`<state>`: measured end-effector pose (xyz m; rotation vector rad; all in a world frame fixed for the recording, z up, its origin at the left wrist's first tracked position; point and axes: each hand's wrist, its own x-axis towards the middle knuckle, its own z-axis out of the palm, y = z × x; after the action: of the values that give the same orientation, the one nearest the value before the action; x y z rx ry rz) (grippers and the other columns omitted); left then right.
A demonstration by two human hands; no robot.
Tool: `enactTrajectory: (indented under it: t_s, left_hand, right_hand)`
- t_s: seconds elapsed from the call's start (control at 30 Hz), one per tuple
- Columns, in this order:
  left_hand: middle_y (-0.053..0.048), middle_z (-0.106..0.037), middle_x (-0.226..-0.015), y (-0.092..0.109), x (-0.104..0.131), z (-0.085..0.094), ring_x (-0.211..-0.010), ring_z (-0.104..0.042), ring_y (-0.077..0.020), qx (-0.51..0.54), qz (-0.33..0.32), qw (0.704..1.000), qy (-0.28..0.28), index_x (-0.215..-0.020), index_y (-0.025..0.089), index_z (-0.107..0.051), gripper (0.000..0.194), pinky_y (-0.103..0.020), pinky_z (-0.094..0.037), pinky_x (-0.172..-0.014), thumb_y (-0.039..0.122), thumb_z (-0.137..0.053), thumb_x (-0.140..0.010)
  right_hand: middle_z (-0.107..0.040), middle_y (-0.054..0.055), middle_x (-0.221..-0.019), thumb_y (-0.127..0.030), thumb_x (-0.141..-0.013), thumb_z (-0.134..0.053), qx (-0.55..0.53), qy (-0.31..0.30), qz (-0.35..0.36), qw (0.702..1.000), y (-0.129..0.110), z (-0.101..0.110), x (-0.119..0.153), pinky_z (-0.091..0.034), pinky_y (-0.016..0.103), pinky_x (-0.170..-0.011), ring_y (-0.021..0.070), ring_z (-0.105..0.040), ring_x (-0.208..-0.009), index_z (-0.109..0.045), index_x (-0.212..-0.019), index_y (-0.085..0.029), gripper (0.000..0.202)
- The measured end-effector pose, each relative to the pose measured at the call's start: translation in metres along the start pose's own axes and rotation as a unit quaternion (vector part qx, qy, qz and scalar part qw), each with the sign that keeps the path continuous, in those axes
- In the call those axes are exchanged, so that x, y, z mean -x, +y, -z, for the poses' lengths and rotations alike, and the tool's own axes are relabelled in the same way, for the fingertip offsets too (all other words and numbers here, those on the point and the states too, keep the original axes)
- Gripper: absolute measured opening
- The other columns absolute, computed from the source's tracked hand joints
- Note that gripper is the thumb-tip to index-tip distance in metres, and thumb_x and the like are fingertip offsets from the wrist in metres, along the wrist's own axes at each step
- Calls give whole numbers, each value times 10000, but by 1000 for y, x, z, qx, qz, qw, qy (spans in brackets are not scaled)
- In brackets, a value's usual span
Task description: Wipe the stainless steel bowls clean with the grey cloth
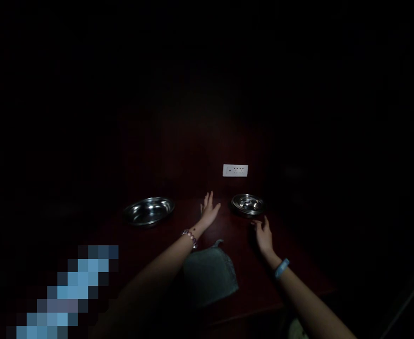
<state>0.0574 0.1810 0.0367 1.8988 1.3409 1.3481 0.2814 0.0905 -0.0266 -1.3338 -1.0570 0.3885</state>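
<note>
My left hand [210, 212] reaches out over the dark red table, fingers spread, with nothing in it. A beaded bracelet circles that wrist. My right hand [264, 234] is near the front of a small stack of shiny steel dishes [248, 204], its fingers apart and partly bent; whether a fingertip touches the rim I cannot tell. It wears a light blue band. A folded grey-green cloth [212, 275] lies between my forearms near the table's front edge. To the left of my left hand sits a wide, shallow steel dish [150, 212].
A white socket panel [235, 170] is set in the dark red back wall behind the dishes. The table's front edge [249, 314] runs below the cloth. A pixelated blue patch [69, 292] covers the lower left. The surroundings are very dark.
</note>
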Motion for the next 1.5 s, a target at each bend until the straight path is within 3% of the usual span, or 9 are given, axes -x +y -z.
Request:
enactTrajectory:
  t_s: [0.1,0.27,0.33,0.47,0.57,0.73,0.9,1.07,1.5]
  left_hand:
    - [-137,-254,-1709,-9,32,65,-1591,-187,-310,-93,-1,993,70,-1561,243,-388,673,-582,-67,-1276,369,-547,-919]
    - [-135,-336,-1676,-35,78,160,-1558,-288,-320,-162,71,972,152,-1478,221,-506,561,-543,-159,-1276,316,-514,-926]
    - [-138,-369,-1660,-42,91,187,-1563,-274,-319,-167,71,971,158,-1433,216,-551,516,-554,-113,-1278,303,-513,-926]
    - [-117,-627,-1446,-46,105,222,-1510,-379,-320,-66,79,991,87,-1151,259,-714,304,-540,-39,-1276,342,-647,-866]
    - [-109,-750,-1179,-43,106,236,-1412,-506,-331,-7,67,997,36,-900,260,-747,167,-496,-68,-1281,370,-763,-775]
    - [-85,-758,-935,-39,96,248,-1227,-644,-303,46,69,996,8,-687,278,-689,163,-422,-285,-1236,371,-822,-695]
    - [-98,-724,-834,-37,82,255,-1178,-669,-328,-34,44,998,-43,-632,261,-666,159,-432,-377,-1172,265,-814,-687]
    - [-80,-717,-772,-33,67,264,-1084,-687,-324,-29,13,997,-63,-575,256,-664,191,-412,-409,-1133,225,-843,-633]
    - [-20,-712,-693,-25,47,273,-744,-678,-229,-88,11,994,-71,-609,266,-684,234,-291,-504,-867,441,-828,-664]
  right_hand:
    - [-633,182,-1391,-450,-931,-435,32,-53,85,995,-22,-17,40,-445,422,-1158,269,-621,-1281,-511,-1457,-108,632]
    - [-528,173,-1521,-431,-992,-412,124,-260,218,932,-62,-45,110,-393,417,-1211,255,-505,-1419,-590,-1410,-129,546]
    - [-476,147,-1584,-441,-1015,-400,184,-316,256,895,-72,-47,132,-328,454,-1251,265,-430,-1485,-562,-1459,-155,553]
    - [-478,132,-1588,-408,-1030,-396,290,-380,251,841,-79,-43,150,-227,529,-1280,295,-379,-1520,-547,-1493,-195,532]
    - [-422,104,-1623,-412,-1027,-403,299,-397,219,840,-78,-40,150,-206,523,-1289,283,-331,-1546,-505,-1527,-209,549]
    - [-423,40,-1624,-418,-1001,-478,256,-389,193,863,-75,-37,147,-171,489,-1308,266,-332,-1546,-542,-1499,-262,526]
    - [-425,77,-1623,-439,-1027,-418,280,-386,232,848,-74,-35,148,-226,520,-1291,286,-359,-1532,-525,-1514,-240,536]
    - [-412,102,-1630,-454,-1047,-347,318,-386,255,828,-77,-33,151,-235,523,-1285,280,-350,-1537,-495,-1534,-217,561]
    - [-441,84,-1613,-428,-1027,-425,269,-380,225,856,-83,-31,154,-210,505,-1290,281,-369,-1527,-525,-1515,-241,532]
